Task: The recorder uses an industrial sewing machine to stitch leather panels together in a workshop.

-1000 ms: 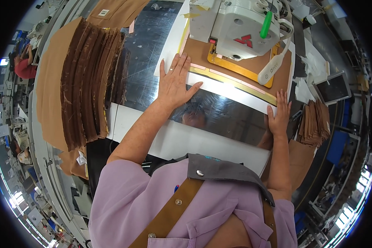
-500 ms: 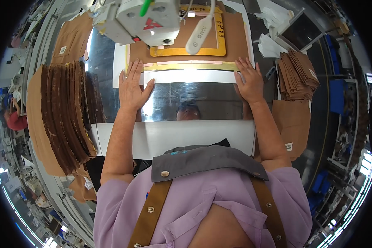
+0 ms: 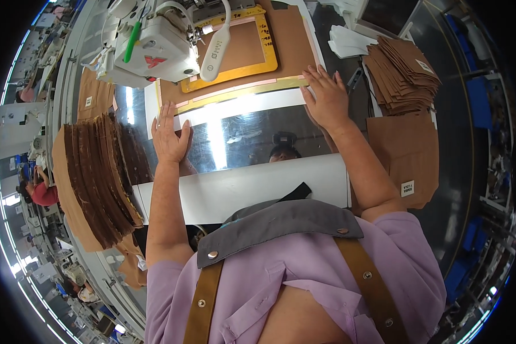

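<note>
Nearest to us, past the white near edge of the worktop (image 3: 252, 189), lies a mirror-bright steel plate (image 3: 241, 140) that throws back the light above. Our left hand (image 3: 171, 135) lies flat on it toward the left edge, fingers spread and extended, closed on nothing. Our right hand (image 3: 325, 98) lies palm down further out and to the right, fingers also spread, its fingertips pressing the near strip of a yellow clamp frame (image 3: 235, 92); it grips nothing either.

The frame is a flat, rectangular template, yellow with a pinkish band along its near strip, lying on the worktop just beyond the steel plate and reaching under the head of the white sewing machine (image 3: 155, 49). A brown fabric panel (image 3: 241, 43) shows through its window, smooth and matte. We judge the frame stiff and light, apt to slide easily over the polished plate, so flat palms on its near strip or a hold at its two near corners would steer it best; the panel inside looks soft and would wrinkle if pulled on its own.

At the left edge of the worktop a fanned stack of brown cut pieces (image 3: 94, 178) overlaps like shingles. At the right edge lies a single brown piece with a small white label (image 3: 407, 152), and beyond it another heap of brown pieces (image 3: 404, 71). Some white sheets (image 3: 350, 41) sit at the far right corner.
</note>
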`<action>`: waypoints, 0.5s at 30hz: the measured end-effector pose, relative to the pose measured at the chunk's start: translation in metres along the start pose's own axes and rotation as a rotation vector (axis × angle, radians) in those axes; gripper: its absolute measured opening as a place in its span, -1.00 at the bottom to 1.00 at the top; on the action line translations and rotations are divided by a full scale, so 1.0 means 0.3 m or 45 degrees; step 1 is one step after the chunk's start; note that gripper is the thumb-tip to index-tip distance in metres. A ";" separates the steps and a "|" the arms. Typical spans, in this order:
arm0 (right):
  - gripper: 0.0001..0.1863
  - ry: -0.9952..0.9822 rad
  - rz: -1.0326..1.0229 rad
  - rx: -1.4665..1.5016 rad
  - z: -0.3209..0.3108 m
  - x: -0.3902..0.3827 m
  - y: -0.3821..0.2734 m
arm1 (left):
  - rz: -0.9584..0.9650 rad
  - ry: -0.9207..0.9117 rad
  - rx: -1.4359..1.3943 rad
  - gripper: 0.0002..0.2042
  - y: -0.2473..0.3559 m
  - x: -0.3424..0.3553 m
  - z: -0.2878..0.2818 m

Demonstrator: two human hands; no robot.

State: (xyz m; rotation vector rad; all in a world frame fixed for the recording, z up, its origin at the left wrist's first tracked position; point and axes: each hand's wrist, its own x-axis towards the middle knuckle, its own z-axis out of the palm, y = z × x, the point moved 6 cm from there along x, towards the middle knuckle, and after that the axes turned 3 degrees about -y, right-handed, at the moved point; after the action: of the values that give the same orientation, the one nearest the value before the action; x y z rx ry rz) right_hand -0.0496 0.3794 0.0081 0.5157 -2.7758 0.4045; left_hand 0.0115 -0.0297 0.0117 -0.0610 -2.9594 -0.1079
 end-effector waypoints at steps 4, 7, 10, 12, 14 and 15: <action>-0.54 0.016 0.038 0.044 -0.005 0.001 0.000 | 0.002 0.038 -0.093 -0.36 -0.002 0.001 0.000; -0.56 0.024 0.058 0.015 -0.008 0.001 0.006 | -0.009 0.032 -0.113 -0.36 0.000 0.002 0.000; -0.58 0.039 0.052 0.035 -0.007 0.004 0.004 | -0.021 0.025 -0.097 -0.38 -0.005 0.001 -0.006; -0.59 0.035 0.039 0.020 -0.007 0.001 0.004 | -0.027 0.034 -0.101 -0.38 -0.004 -0.004 -0.004; -0.58 0.024 0.046 -0.001 -0.005 -0.002 0.002 | -0.031 0.029 -0.117 -0.38 -0.005 -0.007 -0.002; -0.58 0.019 0.041 0.002 -0.003 -0.002 0.001 | -0.037 0.026 -0.116 -0.38 -0.006 -0.009 -0.001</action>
State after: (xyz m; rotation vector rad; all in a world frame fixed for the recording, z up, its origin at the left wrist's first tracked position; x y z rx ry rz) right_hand -0.0489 0.3800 0.0086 0.4665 -2.7726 0.4163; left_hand 0.0143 -0.0316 0.0114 -0.0285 -2.9342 -0.2462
